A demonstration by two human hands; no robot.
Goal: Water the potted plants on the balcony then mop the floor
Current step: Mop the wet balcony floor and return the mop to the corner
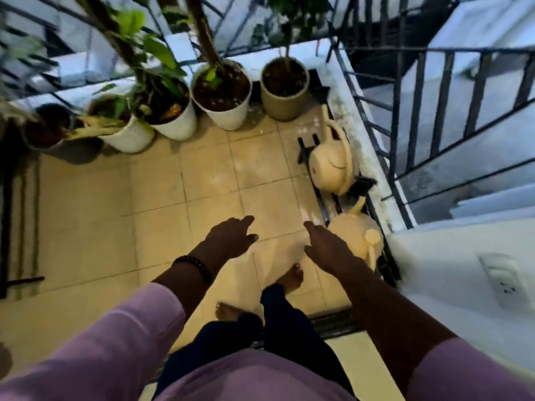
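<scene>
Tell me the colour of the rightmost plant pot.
Olive-beige pot, clearest in the head view.

A row of potted plants is set along the far edge of the tiled balcony floor, against the railing. A beige pot stands at the right end; to its left, three white pots and a dark pot are lined up, all upright. Two cream watering cans are placed along the right edge: one farther, one nearer. The tiles show pale marks or sheen.
</scene>
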